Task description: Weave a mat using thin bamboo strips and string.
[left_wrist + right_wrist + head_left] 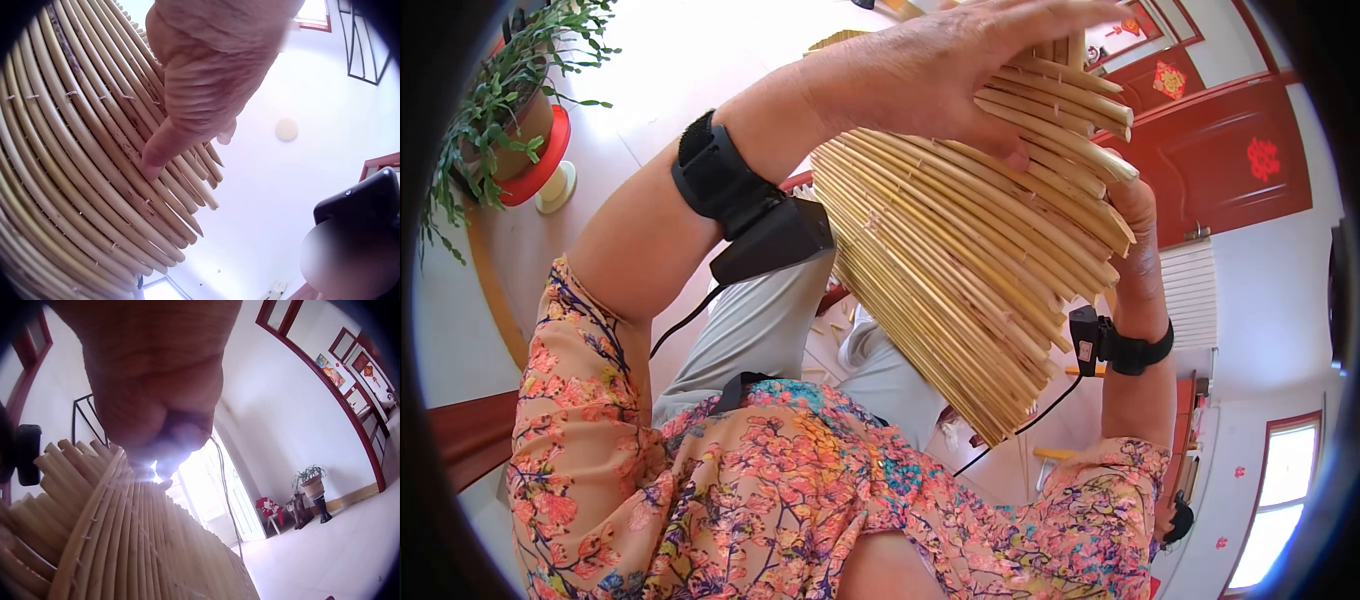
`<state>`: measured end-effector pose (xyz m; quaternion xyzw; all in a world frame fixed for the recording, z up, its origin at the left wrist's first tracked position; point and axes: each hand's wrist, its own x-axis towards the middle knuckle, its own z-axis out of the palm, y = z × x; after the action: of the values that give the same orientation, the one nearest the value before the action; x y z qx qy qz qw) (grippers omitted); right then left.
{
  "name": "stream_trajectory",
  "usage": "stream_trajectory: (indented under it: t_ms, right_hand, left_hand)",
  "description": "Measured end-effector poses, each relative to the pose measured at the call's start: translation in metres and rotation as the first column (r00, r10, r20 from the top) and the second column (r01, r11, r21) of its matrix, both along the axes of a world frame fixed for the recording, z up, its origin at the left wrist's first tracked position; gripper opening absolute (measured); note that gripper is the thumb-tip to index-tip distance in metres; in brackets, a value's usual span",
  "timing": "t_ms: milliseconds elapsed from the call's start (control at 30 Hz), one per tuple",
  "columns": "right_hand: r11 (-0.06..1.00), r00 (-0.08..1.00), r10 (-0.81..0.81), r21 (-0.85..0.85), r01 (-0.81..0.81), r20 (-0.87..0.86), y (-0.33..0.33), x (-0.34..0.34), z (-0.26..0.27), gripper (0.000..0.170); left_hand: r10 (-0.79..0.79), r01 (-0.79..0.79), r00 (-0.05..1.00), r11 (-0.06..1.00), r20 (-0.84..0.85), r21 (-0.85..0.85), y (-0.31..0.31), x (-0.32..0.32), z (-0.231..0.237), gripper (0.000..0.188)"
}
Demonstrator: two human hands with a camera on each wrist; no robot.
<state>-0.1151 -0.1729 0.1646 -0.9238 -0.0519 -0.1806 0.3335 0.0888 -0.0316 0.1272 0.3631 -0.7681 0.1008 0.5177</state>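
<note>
A mat of pale, straw-coloured stalks, stitched together with thread, is held up in front of the body and curves between the hands. Across its upper part lies my left hand, fingers stretched out and thumb spread from them. The left wrist view shows that thumb pressing on the stalks near their uneven ends. At the mat's far right edge my right hand grips the stalk ends, partly hidden behind them. In the right wrist view its fingers are bent at the mat edge, and a thin cord hangs beside them.
Each wrist wears a black camera on a strap. Legs in grey trousers are below the mat. A potted plant stands on the left, and a red-brown door is at the right. A black head-worn device shows at lower right.
</note>
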Motion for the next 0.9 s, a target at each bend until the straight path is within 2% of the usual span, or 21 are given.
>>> stream_trajectory:
  t_ms: [33, 67, 133, 233, 333, 667, 767, 833, 867, 900]
  right_hand:
    - [0.993, 0.999, -0.037, -0.111, 0.038, 0.013, 0.002, 0.0, -0.001, 0.019]
    - [0.992, 0.999, -0.039, -0.116, 0.041, 0.014, 0.002, -0.001, -0.002, 0.019]
    - [0.987, 0.995, -0.014, -0.161, 0.029, 0.095, 0.001, 0.001, -0.007, 0.017]
    - [0.998, 1.0, -0.026, -0.052, 0.027, 0.006, 0.002, 0.0, -0.003, 0.016]
    - [0.992, 1.0, -0.002, -0.125, 0.001, -0.005, -0.002, -0.002, -0.004, 0.017]
    - [0.998, 1.0, 0.012, -0.064, -0.012, -0.01, 0.006, -0.007, -0.01, 0.018]
    - [1.0, 0.999, -0.002, 0.005, 0.002, -0.032, 0.008, -0.006, -0.013, 0.02]
    - [0.989, 0.992, 0.116, 0.089, -0.12, 0.048, 0.011, -0.005, -0.018, 0.021]
    - [0.989, 0.992, 0.115, 0.089, -0.119, 0.046, 0.01, -0.006, -0.017, 0.021]
    - [0.996, 0.996, 0.086, 0.018, -0.087, 0.033, 0.009, -0.007, -0.016, 0.021]
  left_hand:
    - [0.015, -0.014, 1.0, 0.999, 0.027, -0.045, -0.002, 0.001, 0.0, 0.105]
    - [0.013, -0.011, 1.0, 0.999, 0.028, -0.051, -0.007, 0.003, -0.002, 0.105]
    - [0.069, -0.052, 0.997, 0.957, 0.047, -0.284, -0.015, 0.006, -0.008, 0.111]
    - [0.039, -0.037, 0.999, 0.983, 0.011, -0.178, -0.015, 0.004, -0.013, 0.108]
    - [0.039, -0.039, 0.999, 0.994, -0.007, -0.107, -0.011, 0.0, -0.014, 0.107]
    - [0.057, -0.06, 0.998, 0.983, -0.017, -0.176, -0.015, -0.002, -0.023, 0.103]
    - [0.048, -0.051, 0.998, 0.996, -0.046, -0.077, -0.013, -0.001, -0.023, 0.104]
    - [0.05, -0.053, 0.998, 0.99, -0.026, -0.13, -0.014, -0.001, -0.023, 0.106]
    - [0.049, -0.052, 0.998, 0.99, -0.028, -0.13, -0.013, -0.001, -0.024, 0.106]
    - [0.059, -0.063, 0.997, 0.992, -0.041, -0.11, -0.009, -0.003, -0.023, 0.106]
